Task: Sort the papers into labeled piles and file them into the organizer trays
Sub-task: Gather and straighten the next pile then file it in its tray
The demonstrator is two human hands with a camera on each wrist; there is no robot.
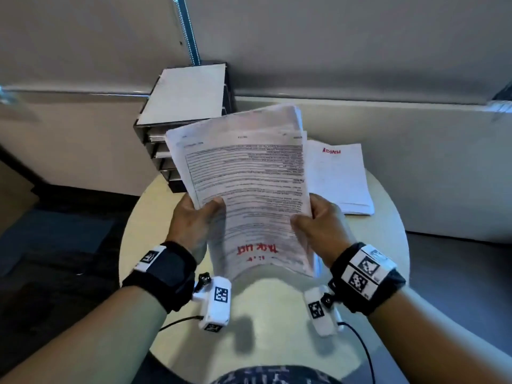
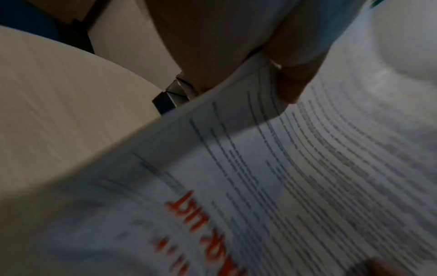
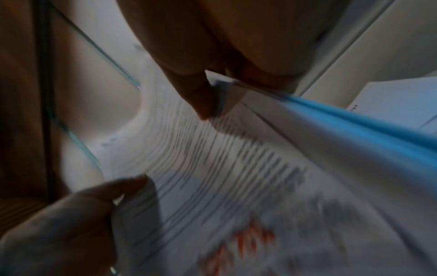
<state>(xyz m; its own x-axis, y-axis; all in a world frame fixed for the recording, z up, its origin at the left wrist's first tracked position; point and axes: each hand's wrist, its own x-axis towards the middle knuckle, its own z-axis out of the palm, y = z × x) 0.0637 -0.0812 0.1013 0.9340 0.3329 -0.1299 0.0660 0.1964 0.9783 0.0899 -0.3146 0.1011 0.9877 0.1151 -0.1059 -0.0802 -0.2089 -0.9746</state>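
I hold a stack of printed papers (image 1: pixel 249 173) up above the round table, top sheet marked in red "TASK LIST". My left hand (image 1: pixel 194 217) grips its left edge, thumb on the front. My right hand (image 1: pixel 318 223) grips the right edge the same way. In the left wrist view the thumb presses the stack of papers (image 2: pixel 295 168). The right wrist view shows the same stack of papers (image 3: pixel 212 168) with blue sheets (image 3: pixel 354 127) among them. A second pile (image 1: pixel 338 178) marked "ADMIN" in red lies flat on the table at right. The black organizer trays (image 1: pixel 177 128) stand at the back left.
The round cream table (image 1: pixel 266 314) is small, with its edge close on all sides. A white sheet lies on top of the organizer. A grey wall and ledge run behind. Dark floor lies to the left.
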